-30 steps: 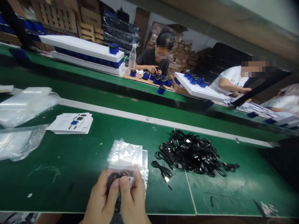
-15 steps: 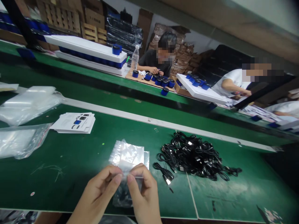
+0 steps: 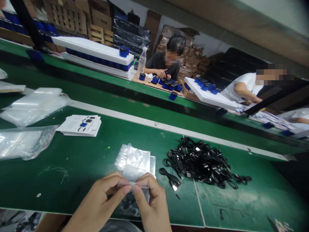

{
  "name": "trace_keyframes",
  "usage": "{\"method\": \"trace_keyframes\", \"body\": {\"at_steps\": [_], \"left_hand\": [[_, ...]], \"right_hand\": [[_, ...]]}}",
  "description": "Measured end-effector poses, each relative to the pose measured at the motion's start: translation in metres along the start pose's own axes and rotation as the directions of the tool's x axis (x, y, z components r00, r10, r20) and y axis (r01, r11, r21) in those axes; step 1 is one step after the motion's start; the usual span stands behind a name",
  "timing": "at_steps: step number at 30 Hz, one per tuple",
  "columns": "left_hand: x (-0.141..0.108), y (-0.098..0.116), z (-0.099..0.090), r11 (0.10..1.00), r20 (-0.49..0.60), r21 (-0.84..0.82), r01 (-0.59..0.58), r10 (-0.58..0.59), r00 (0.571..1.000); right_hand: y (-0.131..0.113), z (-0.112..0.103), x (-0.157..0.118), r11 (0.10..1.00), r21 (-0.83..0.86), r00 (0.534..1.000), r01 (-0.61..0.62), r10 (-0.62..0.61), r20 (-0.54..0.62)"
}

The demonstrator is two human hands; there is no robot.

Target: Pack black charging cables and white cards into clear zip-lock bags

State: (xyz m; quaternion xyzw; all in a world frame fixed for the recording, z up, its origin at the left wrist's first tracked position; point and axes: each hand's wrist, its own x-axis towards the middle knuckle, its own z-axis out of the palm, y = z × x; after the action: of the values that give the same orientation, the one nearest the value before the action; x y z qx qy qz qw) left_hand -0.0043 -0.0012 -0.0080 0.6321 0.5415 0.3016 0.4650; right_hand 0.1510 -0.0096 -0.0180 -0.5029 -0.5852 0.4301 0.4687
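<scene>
Between both hands is a clear plastic bag (image 3: 127, 204) with something dark inside, hard to make out through the film. My left hand (image 3: 106, 198) pinches its upper edge between thumb and fingers. Right beside it, my right hand (image 3: 152, 199) pinches the same edge, the two thumbs nearly touching. Just beyond the fingertips lies a small stack of flat clear bags (image 3: 136, 159) on the green table (image 3: 84, 174). To the right of my right hand rests a single coiled black USB cable (image 3: 170, 178), beside a tangled pile of black cables (image 3: 202, 162).
Printed leaflets (image 3: 82, 125) are stacked at the left, near larger plastic bags (image 3: 26, 141). A white strip (image 3: 169, 127) crosses the table. Beyond it are a water bottle (image 3: 142, 60), blue-black round items (image 3: 173, 95), white foam trays (image 3: 91, 50) and people working.
The view has shifted slightly, so the table's things sit a little further right. Both my hands keep pinching the bag's edge, thumbs now closer together.
</scene>
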Motion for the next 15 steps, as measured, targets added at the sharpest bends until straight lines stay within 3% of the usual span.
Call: {"method": "trace_keyframes", "body": {"at_steps": [7,15], "left_hand": [[-0.006,0.005,-0.005,0.998,-0.048,0.015,-0.061,0.062,0.997],[-0.033,0.0,-0.019,0.996,-0.055,-0.085,0.014,-0.019,0.998]], "right_hand": [[0.0,0.003,-0.006,0.997,0.006,0.997,0.073,-0.073,-0.014],[0.005,0.002,-0.016,0.999,0.03,0.999,0.031,-0.032,0.011]]}}
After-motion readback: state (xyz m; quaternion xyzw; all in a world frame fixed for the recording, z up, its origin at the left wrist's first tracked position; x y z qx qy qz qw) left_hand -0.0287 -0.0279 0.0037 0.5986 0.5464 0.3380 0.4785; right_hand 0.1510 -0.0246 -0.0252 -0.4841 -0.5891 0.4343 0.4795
